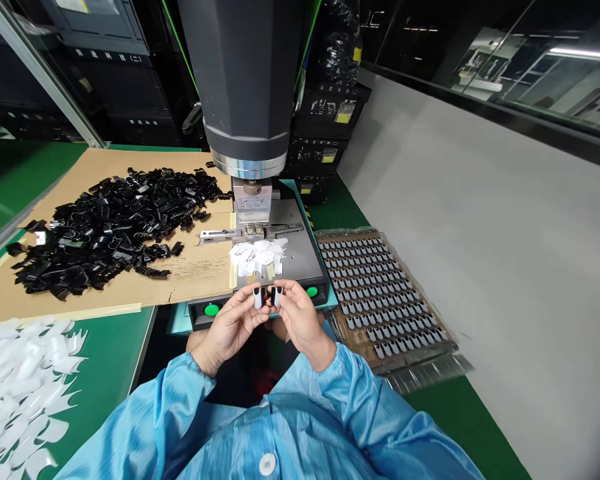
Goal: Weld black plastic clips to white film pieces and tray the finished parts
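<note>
My left hand [234,327] pinches a small black-and-white plastic part [258,298] between thumb and fingers. A similar black-and-white part [277,297] sits in the closed fingertips of my right hand [304,319]. The two parts are held upright side by side, a small gap between them, before the front edge of a press machine [245,87]. Just beyond my fingers, a heap of white plastic pieces [257,255] lies on the machine's grey base plate [303,250]. Behind that heap stands a metal fixture [254,231] under the press head.
Left of the machine, black plastic parts [125,220] are piled on cardboard [200,267]. More white pieces [25,393] cover the near-left green table. On the right, a tray [363,340] carries rows of grey-and-black parts. Green buttons [211,310] flank the machine's front. Black crates [315,150] stand behind.
</note>
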